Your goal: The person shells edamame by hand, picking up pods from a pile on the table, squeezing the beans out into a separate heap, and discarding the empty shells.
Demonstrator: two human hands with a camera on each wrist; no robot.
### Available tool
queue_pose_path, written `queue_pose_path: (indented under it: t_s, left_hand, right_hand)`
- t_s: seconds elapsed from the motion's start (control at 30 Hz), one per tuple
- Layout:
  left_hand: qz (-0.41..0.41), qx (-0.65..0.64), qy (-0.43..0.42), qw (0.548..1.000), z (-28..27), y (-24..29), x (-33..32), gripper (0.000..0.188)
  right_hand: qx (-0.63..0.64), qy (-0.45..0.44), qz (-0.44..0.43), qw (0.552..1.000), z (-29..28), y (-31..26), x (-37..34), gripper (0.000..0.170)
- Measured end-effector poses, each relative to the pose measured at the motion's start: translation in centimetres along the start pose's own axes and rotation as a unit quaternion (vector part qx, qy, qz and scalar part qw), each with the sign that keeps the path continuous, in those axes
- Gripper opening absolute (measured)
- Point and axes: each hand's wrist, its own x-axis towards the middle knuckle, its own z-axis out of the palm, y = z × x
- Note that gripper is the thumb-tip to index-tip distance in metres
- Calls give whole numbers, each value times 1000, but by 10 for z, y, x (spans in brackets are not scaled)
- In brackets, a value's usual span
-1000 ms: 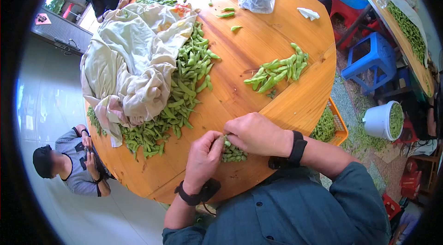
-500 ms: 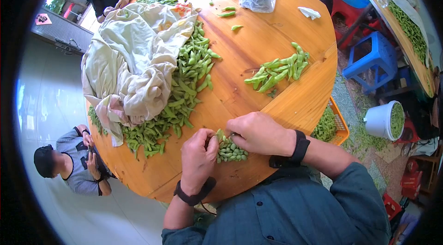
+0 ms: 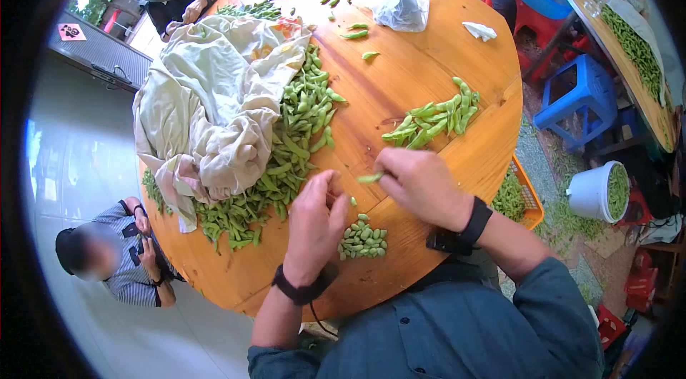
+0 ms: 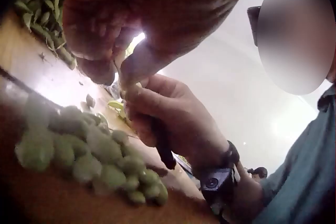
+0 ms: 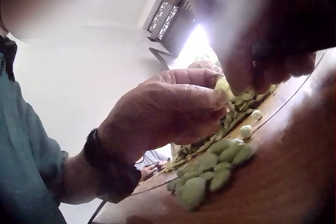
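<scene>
My right hand (image 3: pixel 421 182) pinches a green bean pod (image 3: pixel 370 178), which points out toward the left hand. A short gap separates my left hand (image 3: pixel 318 225) from it in the head view, the left thumb and fingers curved toward each other. In the right wrist view a yellow-green piece (image 5: pixel 223 85) shows at the left fingertips; I cannot tell whether they hold it. Below the hands a small heap of shelled green beans (image 3: pixel 363 240) lies on the wooden table (image 3: pixel 300 272). A single bean (image 3: pixel 353 201) lies just beyond the heap.
Left of the hands is a big pile of pods (image 3: pixel 293 136) partly under a cream cloth (image 3: pixel 214 107). A smaller pod bunch (image 3: pixel 436 118) lies ahead. Farther back are a plastic bag (image 3: pixel 401 7) and a tissue (image 3: pixel 479 30). An orange basket (image 3: pixel 529 197) stands below the right edge.
The hands have moved apart from over the bean heap and away from the body. The heap now shows fully, and a pod shows in the right fingers.
</scene>
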Motion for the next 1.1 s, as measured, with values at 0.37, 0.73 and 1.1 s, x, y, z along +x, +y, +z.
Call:
queue_pose_path:
  t_s: [0.37,0.73,1.1]
  left_hand:
    - [89,159,-8,983,14,-18,30,14]
    - [111,150,-116,976,2,-2,-9,15]
    - [103,285,-1,953,6,-24,66,29]
  right_hand:
    - [-218,147,41,964,-38,10,4,22]
    - [-290,-154,-99,939,1,-13,9,42]
    - [-219,15,10,976,-19,-2,-7,42]
